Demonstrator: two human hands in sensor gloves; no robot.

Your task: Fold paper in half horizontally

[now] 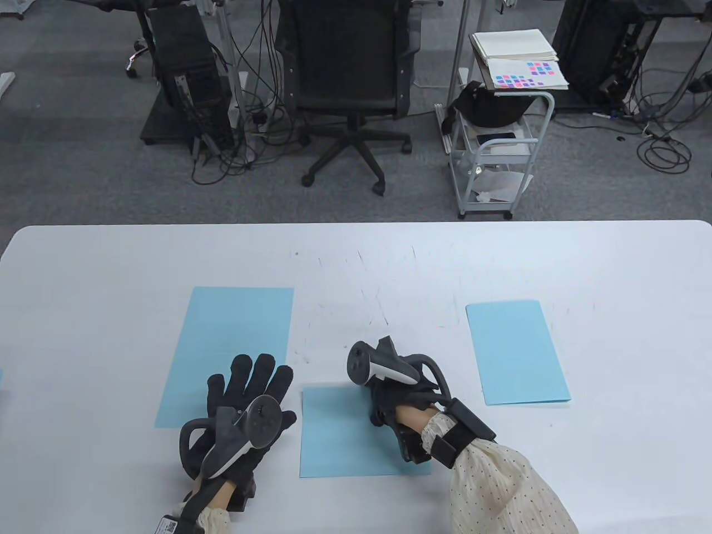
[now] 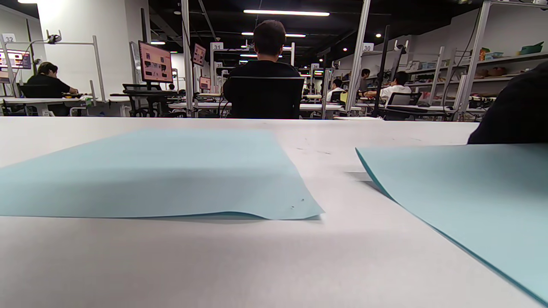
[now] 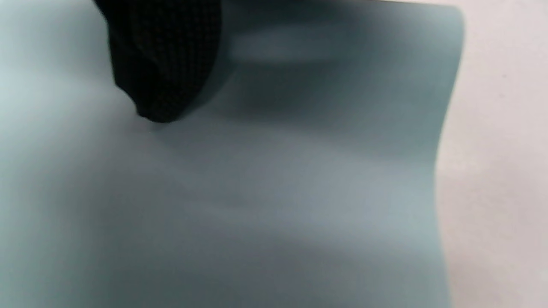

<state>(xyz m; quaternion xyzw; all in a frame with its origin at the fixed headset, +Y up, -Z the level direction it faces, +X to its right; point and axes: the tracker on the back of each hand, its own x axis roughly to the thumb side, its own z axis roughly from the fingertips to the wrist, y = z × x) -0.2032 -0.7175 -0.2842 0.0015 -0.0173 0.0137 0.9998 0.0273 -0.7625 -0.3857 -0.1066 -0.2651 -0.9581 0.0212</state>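
Three light blue papers lie on the white table (image 1: 111, 278). A full sheet (image 1: 233, 328) lies at the left, also seen in the left wrist view (image 2: 162, 171). A half-size folded paper (image 1: 339, 439) lies at the front middle and shows in the left wrist view (image 2: 471, 192). My left hand (image 1: 253, 384) rests flat with fingers spread on the full sheet's near right corner. My right hand (image 1: 392, 397) rests on the folded paper's far right corner, its fingers hidden under the tracker. In the right wrist view one fingertip (image 3: 162, 68) touches the paper (image 3: 299, 179).
Another folded blue paper (image 1: 517, 353) lies at the right of the table. Beyond the far edge stand an office chair (image 1: 347, 83) and a small cart (image 1: 500, 150). A sliver of blue (image 1: 1, 378) shows at the left edge.
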